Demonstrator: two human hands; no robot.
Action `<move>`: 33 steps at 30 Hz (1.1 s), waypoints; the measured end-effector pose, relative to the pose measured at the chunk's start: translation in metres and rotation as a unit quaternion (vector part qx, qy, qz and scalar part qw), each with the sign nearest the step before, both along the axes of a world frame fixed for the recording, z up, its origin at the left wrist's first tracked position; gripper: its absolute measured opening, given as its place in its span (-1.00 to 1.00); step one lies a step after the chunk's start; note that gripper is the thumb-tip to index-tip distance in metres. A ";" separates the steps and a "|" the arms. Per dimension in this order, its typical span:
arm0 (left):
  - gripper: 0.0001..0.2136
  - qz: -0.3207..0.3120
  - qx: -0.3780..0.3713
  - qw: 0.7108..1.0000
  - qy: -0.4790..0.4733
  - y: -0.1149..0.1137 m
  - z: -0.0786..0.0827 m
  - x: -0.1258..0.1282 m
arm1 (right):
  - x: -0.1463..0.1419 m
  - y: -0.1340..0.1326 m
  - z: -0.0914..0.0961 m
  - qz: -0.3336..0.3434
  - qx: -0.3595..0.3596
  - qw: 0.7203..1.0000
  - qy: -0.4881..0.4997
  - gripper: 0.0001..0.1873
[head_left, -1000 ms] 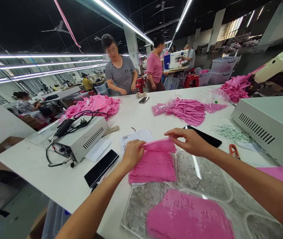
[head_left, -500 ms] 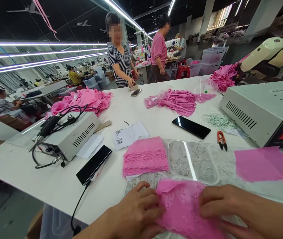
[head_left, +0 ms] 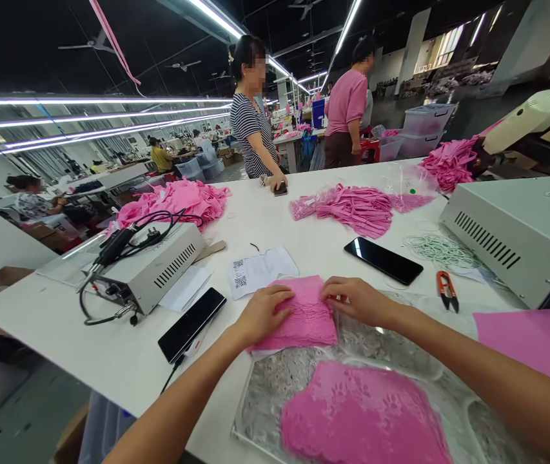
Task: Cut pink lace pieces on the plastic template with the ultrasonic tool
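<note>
A stack of pink lace fabric pieces (head_left: 304, 325) with scalloped edges lies on the table, just beyond a clear plastic sheet. At the stack's left far side, my left hand (head_left: 267, 312) has its fingers and thumb closed on the fabric. My right hand (head_left: 354, 299) pinches the far right corner of the stack, fingers together; how many layers are between them I cannot tell. Nearer to me, a pink lace piece with a floral pattern (head_left: 366, 412) lies flat on the clear plastic sheet (head_left: 265, 399), and neither hand touches it.
Phones (head_left: 192, 325) (head_left: 383, 260) lie on both sides. Red-handled thread snips (head_left: 447, 291), a plain pink panel (head_left: 530, 341) and a grey machine box (head_left: 511, 232) are rightward. Leftward stands another grey box (head_left: 163, 267) with a cabled handpiece. Across the table, a person in stripes (head_left: 253, 135) touches a phone.
Both hands have left the near lace piece, which now lies flat, and moved forward to the stack. The person in stripes has turned and reached onto the phone. The view has shifted slightly.
</note>
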State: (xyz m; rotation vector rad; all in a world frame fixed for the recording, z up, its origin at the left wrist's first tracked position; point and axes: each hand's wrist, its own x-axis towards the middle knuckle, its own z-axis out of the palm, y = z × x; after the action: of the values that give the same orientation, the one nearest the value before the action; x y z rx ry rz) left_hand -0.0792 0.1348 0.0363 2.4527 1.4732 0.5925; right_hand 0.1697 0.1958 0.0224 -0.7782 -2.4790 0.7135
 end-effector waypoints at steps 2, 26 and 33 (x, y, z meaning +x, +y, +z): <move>-0.78 0.000 -0.011 1.000 -0.010 0.000 0.002 0.000 | 0.000 0.004 0.000 0.003 -0.011 1.000 0.003 -0.80; -0.82 -0.009 -0.039 0.999 -0.012 0.005 0.010 -0.003 | -0.002 0.009 -0.002 0.075 0.115 0.990 -0.014 -0.82; -0.75 0.013 -0.037 0.997 0.069 0.011 0.021 0.014 | -0.001 0.015 0.014 0.084 0.090 0.992 -0.006 -0.78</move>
State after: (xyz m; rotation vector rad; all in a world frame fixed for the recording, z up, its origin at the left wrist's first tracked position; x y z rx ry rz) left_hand -0.0653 0.1460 0.0578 2.4635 1.5511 0.3720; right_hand 0.1686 0.2111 0.0360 -0.5125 -2.5975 0.5325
